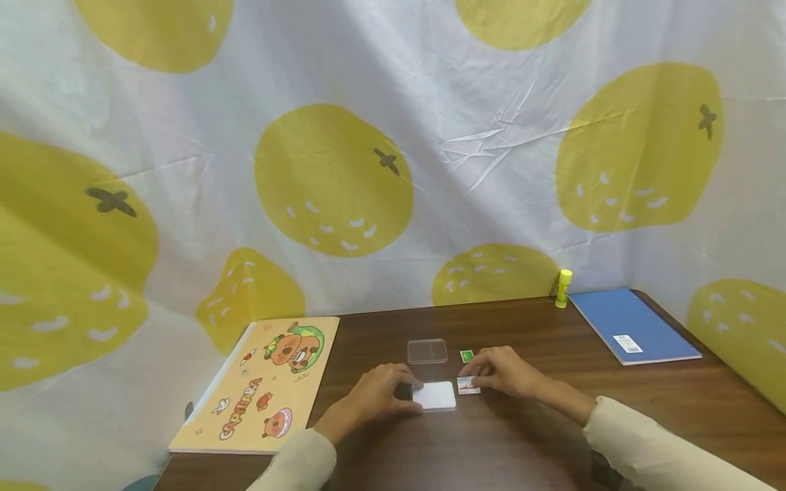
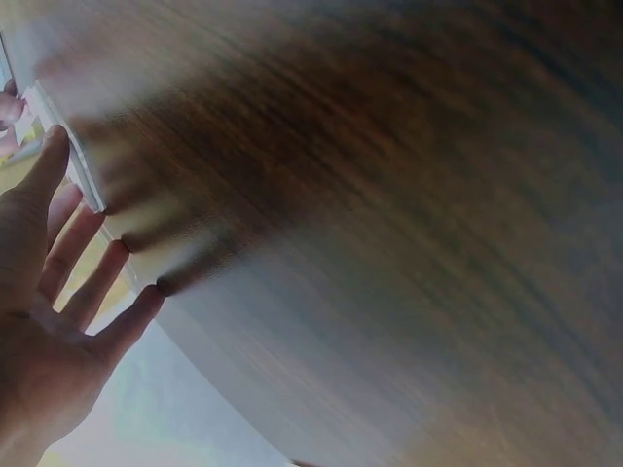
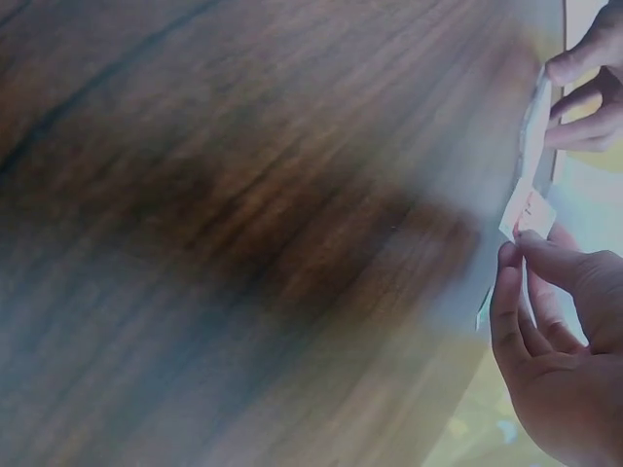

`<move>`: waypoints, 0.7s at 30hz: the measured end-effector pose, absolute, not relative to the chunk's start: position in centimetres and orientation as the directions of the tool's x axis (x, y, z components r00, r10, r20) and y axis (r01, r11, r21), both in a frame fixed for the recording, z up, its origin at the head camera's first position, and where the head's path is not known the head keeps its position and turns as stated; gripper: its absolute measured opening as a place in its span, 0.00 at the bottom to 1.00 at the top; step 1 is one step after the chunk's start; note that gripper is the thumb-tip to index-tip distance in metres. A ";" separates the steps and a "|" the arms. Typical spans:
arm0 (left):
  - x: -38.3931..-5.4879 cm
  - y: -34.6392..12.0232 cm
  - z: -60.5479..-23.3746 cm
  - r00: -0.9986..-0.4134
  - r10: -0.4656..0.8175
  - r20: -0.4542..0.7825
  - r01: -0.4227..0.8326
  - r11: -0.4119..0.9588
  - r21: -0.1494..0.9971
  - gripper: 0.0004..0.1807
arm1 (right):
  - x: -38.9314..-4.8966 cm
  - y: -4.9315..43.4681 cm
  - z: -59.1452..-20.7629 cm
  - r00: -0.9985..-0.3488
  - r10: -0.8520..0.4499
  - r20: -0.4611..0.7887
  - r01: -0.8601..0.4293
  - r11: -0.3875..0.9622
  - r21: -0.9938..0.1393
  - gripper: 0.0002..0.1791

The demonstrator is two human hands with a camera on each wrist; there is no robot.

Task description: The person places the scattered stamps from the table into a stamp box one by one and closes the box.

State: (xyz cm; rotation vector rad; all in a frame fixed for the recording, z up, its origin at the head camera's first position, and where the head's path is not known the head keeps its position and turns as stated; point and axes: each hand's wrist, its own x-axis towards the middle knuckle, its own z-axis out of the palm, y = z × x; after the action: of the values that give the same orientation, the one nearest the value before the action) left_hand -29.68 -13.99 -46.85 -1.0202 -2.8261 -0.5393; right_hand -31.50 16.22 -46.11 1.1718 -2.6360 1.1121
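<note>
My left hand (image 1: 385, 390) holds a shallow clear plastic case (image 1: 434, 395) with a white filling by its left side, thumb at the near corner and a finger at the far one. In the left wrist view the other fingers of that hand (image 2: 73, 282) reach down to the table. Between thumb and fingertip my right hand (image 1: 506, 372) pinches a small stamp-like paper (image 1: 468, 386) with a red and pale print, just right of the case. The right wrist view shows this paper (image 3: 528, 212) tilted. Behind that hand lies a small green stamp-like piece (image 1: 467, 356).
A clear plastic lid (image 1: 427, 351) lies behind the case on the dark wooden table (image 1: 381, 334). To the left is a capybara-print folder (image 1: 264, 389). A yellow glue stick (image 1: 563, 289) stands at the back beside a blue notebook (image 1: 632, 324). A fruit-print curtain (image 1: 430, 204) hangs behind.
</note>
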 end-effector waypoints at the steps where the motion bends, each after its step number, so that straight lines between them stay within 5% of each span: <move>1: -29.7 -14.0 -46.8 -0.773 0.603 0.198 0.633 0.714 0.300 0.22 | -31.5 16.2 -46.0 -0.714 -0.628 0.311 -0.659 0.450 -0.603 0.10; 21: -30.0 -13.7 -46.7 -0.794 0.586 0.161 0.606 0.741 0.289 0.24 | -31.3 13.4 -44.8 -0.694 -0.655 0.298 -0.659 0.412 -0.629 0.12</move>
State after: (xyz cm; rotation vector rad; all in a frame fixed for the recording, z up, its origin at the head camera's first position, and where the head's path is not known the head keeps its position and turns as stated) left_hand -29.97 -13.71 -46.69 -0.9859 -2.8756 -0.5097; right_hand -31.28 13.41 -44.82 1.2265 -2.6356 1.1777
